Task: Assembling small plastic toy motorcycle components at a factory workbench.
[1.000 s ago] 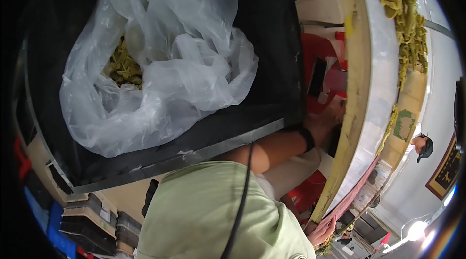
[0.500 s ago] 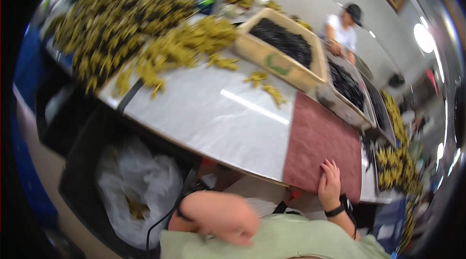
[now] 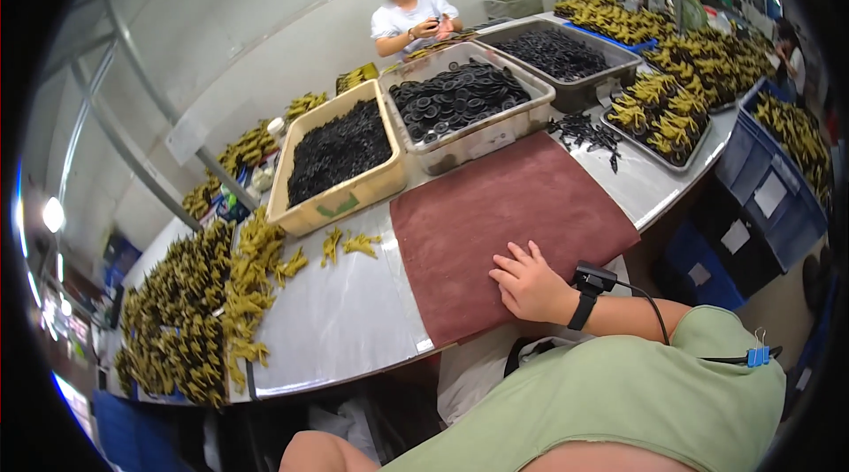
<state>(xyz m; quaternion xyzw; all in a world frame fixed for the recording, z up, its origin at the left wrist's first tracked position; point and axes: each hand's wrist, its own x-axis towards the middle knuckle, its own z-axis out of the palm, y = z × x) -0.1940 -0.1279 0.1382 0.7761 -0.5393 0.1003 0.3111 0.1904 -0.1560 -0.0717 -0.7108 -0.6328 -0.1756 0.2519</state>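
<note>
My right hand (image 3: 531, 285) lies flat on a reddish-brown mat (image 3: 495, 207) near its front edge, fingers apart and nothing held. A black band with a small black device sits on that wrist. Of my left arm, only a bare patch of skin (image 3: 327, 452) seems to show at the lower edge; the left hand itself is out of sight. Beyond the mat stand a cream bin (image 3: 347, 201) of small black parts, a whitish bin (image 3: 482, 132) of black ring-shaped parts and a grey bin (image 3: 591, 90) of black parts. A few loose olive-yellow pieces (image 3: 360, 244) lie left of the mat.
Heaps of olive-yellow pieces (image 3: 177, 313) cover the table's left end. At right are scattered black parts (image 3: 588, 134), a metal tray (image 3: 679, 159) of yellow-and-black pieces and blue crates (image 3: 761, 207). Across the table a person in a white shirt (image 3: 411, 17) handles something small.
The view has swung right, bringing the bins and right-hand tray into fuller sight. My left hand, blurred before my body earlier, has left the picture. My right hand stays on the mat.
</note>
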